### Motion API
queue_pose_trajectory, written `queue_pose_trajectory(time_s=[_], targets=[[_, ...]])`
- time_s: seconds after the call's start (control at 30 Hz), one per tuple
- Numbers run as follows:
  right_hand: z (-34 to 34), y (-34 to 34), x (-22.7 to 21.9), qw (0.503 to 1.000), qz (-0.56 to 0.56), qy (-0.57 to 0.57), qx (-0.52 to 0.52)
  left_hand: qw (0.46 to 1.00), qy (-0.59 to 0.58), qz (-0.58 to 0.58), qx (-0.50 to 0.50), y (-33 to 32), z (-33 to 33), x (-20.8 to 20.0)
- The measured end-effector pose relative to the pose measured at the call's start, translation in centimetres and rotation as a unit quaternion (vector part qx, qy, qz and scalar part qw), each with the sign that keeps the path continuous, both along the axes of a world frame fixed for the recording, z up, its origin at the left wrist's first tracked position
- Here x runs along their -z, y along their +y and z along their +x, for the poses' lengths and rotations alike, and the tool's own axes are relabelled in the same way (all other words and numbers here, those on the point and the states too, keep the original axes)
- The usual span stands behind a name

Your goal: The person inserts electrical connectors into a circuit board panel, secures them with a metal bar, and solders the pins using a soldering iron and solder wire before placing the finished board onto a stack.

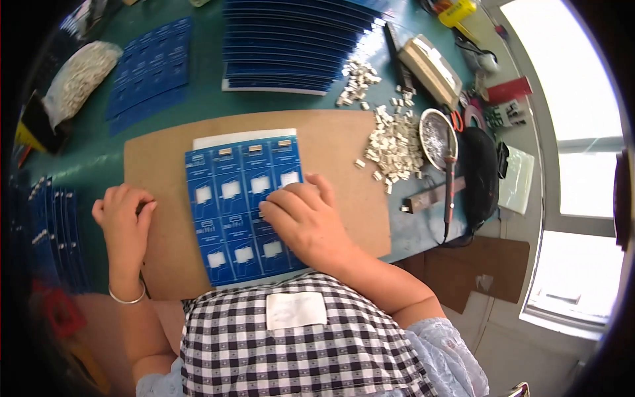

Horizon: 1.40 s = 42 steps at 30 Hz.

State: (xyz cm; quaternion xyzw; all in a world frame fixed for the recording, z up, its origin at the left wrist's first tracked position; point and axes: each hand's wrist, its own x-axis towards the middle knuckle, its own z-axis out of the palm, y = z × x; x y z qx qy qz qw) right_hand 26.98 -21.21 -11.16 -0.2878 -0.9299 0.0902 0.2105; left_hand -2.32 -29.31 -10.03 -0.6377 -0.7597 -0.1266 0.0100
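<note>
Left hand [126, 215] is loosely curled, well apart from the right hand [304, 221], whose grip I can't tell over the blue panel [242, 210] on the cardboard [165, 258], where three top-row connectors [254, 149] look done, other visible spots bare, spares [393, 145] heaped on the bench [205, 102].

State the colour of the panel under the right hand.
The panel is blue, clearest in the head view.
</note>
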Motion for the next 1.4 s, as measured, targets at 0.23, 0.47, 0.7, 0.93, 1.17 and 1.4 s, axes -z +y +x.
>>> queue_pose_trajectory(time_s=[0.23,0.47,0.7,0.93,1.17,1.4], targets=[[4.6,2.7,-1.5,0.992,0.022,0.014,0.127,0.997,-0.074,-0.028,0.003,-0.3,0.4,-0.1],[10.0,5.2,0.8,0.958,0.093,-0.112,0.248,0.875,-0.476,0.038,0.078,1.2,6.9,-2.1],[9.0,5.1,0.9,0.965,0.044,-0.065,0.252,0.939,-0.288,0.053,0.182,2.5,10.5,-1.2],[9.1,3.5,0.9,0.968,-0.038,0.037,0.245,0.965,-0.206,0.013,0.163,2.5,11.5,-0.2],[8.4,2.6,-0.1,0.958,-0.13,0.139,0.213,0.971,-0.183,0.016,0.154,2.7,11.6,0.4],[8.1,2.5,-0.4,0.951,-0.162,0.172,0.202,0.971,-0.181,0.011,0.155,2.8,11.7,0.0]])
